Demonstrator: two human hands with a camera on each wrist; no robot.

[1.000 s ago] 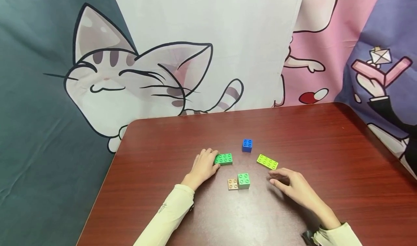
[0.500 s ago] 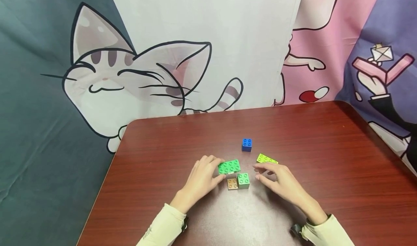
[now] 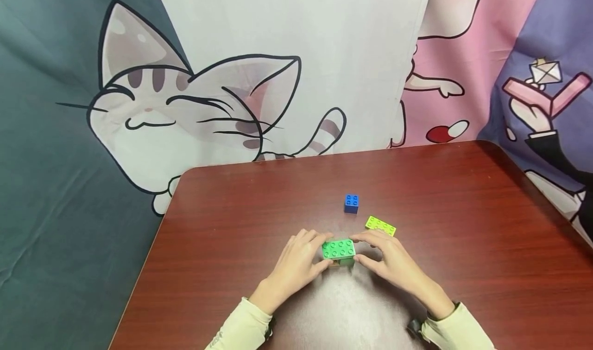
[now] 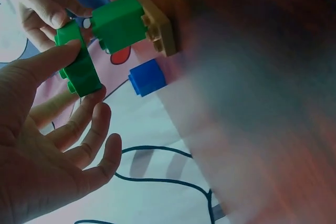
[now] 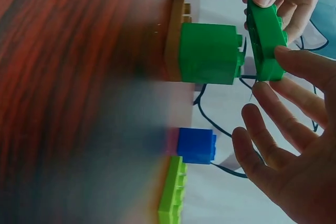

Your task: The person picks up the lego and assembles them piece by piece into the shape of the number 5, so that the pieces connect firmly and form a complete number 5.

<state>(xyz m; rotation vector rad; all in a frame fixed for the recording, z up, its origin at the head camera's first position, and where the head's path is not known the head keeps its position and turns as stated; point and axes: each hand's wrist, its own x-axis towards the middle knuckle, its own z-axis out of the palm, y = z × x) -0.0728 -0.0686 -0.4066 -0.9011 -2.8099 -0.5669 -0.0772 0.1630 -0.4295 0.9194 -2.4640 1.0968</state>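
A flat green eight-stud building brick (image 3: 338, 249) is held level between two hands. My left hand (image 3: 296, 265) pinches its left end with thumb and fingers, and my right hand (image 3: 398, 267) pinches its right end. Below it stands a taller green four-stud brick (image 5: 209, 53), seated on one part of a tan plate (image 5: 172, 40) whose other studs are bare. A gap shows between the held brick and the tall one's studs in both wrist views. From the head view the held brick covers most of that stack.
Behind the hands a blue four-stud brick (image 3: 351, 204) sits on the brown table (image 3: 231, 206). A lime eight-stud brick (image 3: 381, 225) lies just beyond my right fingers, partly covered by them. A cartoon-printed cloth (image 3: 361, 56) hangs along the table's far edge.
My left hand has lifted the flat green brick and carried it right and nearer, over the tan and green stack. My right hand has moved left from beside the lime brick and taken its other end.
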